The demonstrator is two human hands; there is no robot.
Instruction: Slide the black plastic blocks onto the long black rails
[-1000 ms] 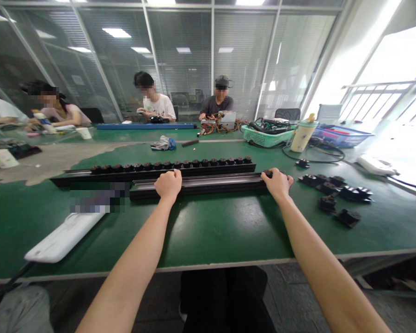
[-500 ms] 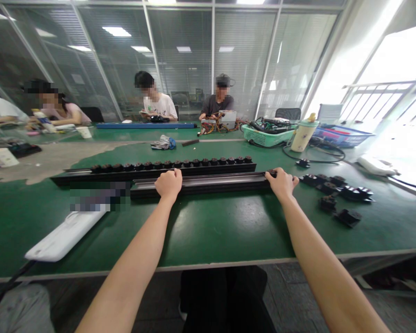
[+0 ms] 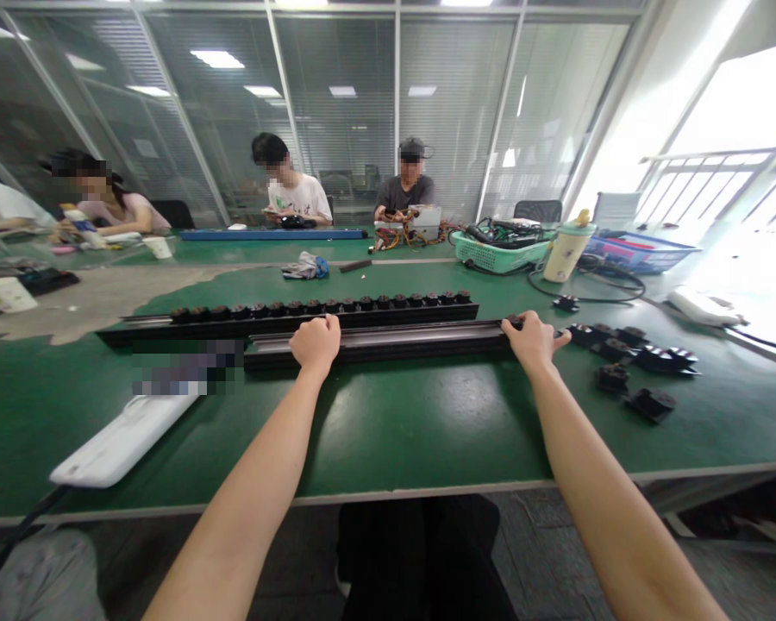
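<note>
The left hand [image 3: 315, 342] is curled into a fist over a black metal rail [image 3: 378, 343] lying flat on the green table [image 3: 420, 423]. The right hand [image 3: 534, 341] rests its fingers on the rail's far end, thumb splayed outward; whether it grips, I cannot tell. Just behind lies a parallel rail [image 3: 284, 324] studded with round black fittings, and loose black brackets [image 3: 660, 360] sit to the right.
</note>
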